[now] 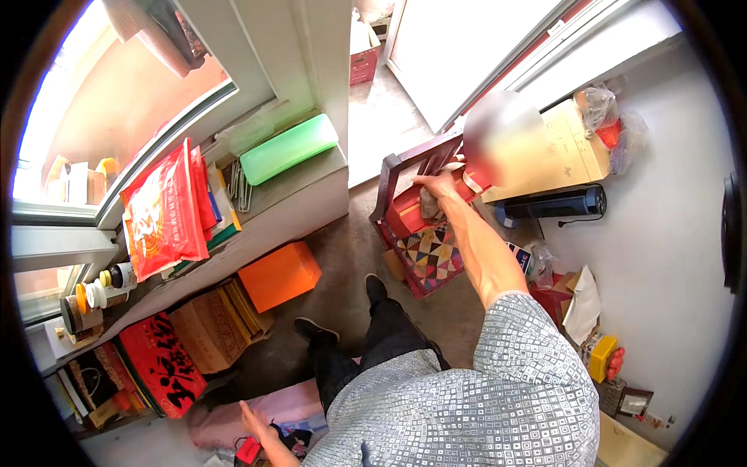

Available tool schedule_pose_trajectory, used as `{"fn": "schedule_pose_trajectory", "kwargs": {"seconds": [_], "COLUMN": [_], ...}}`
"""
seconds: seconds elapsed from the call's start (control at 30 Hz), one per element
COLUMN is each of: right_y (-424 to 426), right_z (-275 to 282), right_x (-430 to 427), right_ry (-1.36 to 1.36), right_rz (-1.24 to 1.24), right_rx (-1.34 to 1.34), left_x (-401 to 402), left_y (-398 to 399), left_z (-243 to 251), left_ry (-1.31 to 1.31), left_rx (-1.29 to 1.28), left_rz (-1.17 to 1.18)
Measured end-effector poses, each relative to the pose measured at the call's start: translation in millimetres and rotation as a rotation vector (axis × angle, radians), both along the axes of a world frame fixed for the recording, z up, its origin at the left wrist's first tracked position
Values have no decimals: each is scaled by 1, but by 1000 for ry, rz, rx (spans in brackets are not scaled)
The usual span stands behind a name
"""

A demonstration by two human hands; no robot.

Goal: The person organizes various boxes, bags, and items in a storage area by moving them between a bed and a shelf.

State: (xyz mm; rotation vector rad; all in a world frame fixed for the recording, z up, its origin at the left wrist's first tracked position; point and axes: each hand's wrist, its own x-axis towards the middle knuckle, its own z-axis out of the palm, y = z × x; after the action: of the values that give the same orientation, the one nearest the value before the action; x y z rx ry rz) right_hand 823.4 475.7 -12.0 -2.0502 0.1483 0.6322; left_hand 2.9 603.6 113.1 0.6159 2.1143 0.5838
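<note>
My right hand [440, 188] reaches out over a dark red wooden chair [386, 181], gripping a crumpled grey-brown cloth [430, 207]. The cloth is against a red bag or box [407, 219] standing on the seat. White straps [471, 182] show just beyond the fingers. A patchwork cushion [429, 257] of coloured triangles covers the seat. Low at the left, my left hand [257, 423] has its fingers extended and holds nothing I can see. Beside it are a small red item [248, 450] and pink bedding [227, 417].
An orange box [280, 277] and stacked cartons [204, 330] line the floor under the sill. The sill holds a green case [289, 149], a red packet [166, 216] and several bottles [108, 286]. Right of the chair are a tan cardboard sheet [560, 152] and a black cylindrical appliance [548, 203].
</note>
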Motion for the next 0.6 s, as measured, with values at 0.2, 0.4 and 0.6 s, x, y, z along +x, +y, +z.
{"fn": "schedule_pose_trajectory", "kwargs": {"seconds": [0.2, 0.4, 0.6], "right_y": [34, 28, -5], "right_z": [25, 26, 10], "right_x": [-31, -50, -31], "right_ry": [-40, -173, -126], "right_rz": [33, -218, -651], "right_rx": [-501, -263, 268], "left_x": [32, 19, 35], "left_y": [-22, -50, -64], "left_z": [8, 16, 18], "left_ry": [34, 15, 3], "left_rx": [-55, 33, 40], "left_rz": [-73, -25, -38]}}
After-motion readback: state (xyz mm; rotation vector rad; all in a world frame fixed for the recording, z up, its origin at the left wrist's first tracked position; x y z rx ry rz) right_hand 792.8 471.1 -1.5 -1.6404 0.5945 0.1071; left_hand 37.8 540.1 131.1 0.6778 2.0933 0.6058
